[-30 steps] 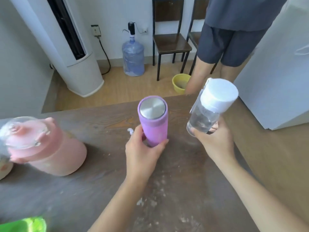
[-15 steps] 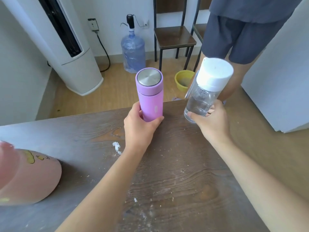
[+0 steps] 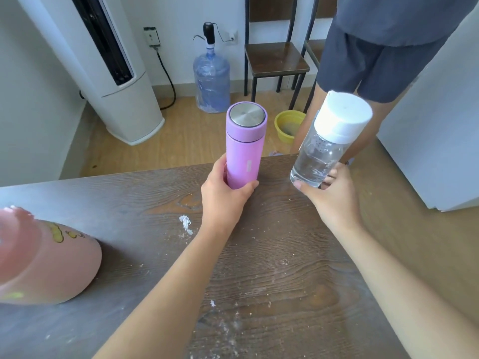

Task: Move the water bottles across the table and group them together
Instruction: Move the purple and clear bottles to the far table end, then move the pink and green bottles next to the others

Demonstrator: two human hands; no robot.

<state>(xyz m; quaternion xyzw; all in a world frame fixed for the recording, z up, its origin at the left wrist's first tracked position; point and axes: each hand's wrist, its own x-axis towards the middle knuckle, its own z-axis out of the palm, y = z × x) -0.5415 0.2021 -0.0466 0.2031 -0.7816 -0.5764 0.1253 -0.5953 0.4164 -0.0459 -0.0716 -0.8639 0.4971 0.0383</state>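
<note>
The left hand (image 3: 223, 200) is wrapped around the tall purple metal-topped bottle (image 3: 243, 149), which stands straight up. At three o'clock from it, well apart, the right hand (image 3: 334, 200) grips the clear white-capped plastic bottle (image 3: 326, 146), which leans away toward one o'clock.

Setting: a plain indoor room, most likely an office break area or a simple living space.

From my head view I see a worn, dark wood-grain table (image 3: 272, 255) dusted with white specks in the near field. Beyond its far edge lies a light wood floor (image 3: 186, 136). At far left stands a white floor-standing air conditioner (image 3: 116, 73), with a wall socket (image 3: 150, 36) and black cable beside it. At far centre a blue water jug (image 3: 211, 81) carries an electric pump on its neck. To its right stand two dark wooden chairs (image 3: 276, 58) against the white wall, with a yellow basin (image 3: 289, 124) on the floor in front. A second person in dark shorts (image 3: 363, 66) stands at far right.
</note>
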